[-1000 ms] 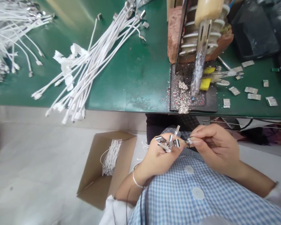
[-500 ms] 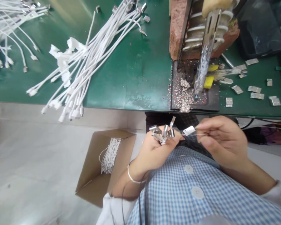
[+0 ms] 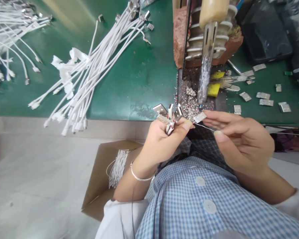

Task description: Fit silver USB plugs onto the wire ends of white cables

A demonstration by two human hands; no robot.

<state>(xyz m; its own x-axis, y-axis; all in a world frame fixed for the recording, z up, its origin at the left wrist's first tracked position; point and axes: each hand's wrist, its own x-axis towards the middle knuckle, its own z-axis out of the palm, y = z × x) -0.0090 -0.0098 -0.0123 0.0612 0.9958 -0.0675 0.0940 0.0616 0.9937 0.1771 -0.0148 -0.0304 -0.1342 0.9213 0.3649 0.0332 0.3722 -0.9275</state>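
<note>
My left hand (image 3: 161, 141) is closed round a bunch of USB connectors (image 3: 160, 109), their metal ends fanned out above the fist. Red wire shows at the bases of some. One flat metal USB plug (image 3: 200, 117) points right from the left thumb and forefinger, just below the tip of a soldering iron (image 3: 205, 63). My right hand (image 3: 244, 139) pinches a thin solder wire (image 3: 204, 126), whose end reaches towards the plug's base. The right forefinger touches the plug's outer end. The iron leans tip down, its handle uppermost.
A bundle of white cables (image 3: 99, 66) lies on the green table (image 3: 149, 79), with more cables (image 3: 15, 36) at far left. Solder crumbs (image 3: 189, 106) surround the iron's tip. Loose USB plugs (image 3: 266, 102) and a black box (image 3: 266, 31) lie right. A carton (image 3: 97, 179) stands below.
Both hands have moved up to the table edge, bringing the plug near the iron's tip. The view has shifted slightly. The right thumb and forefinger are farther apart.
</note>
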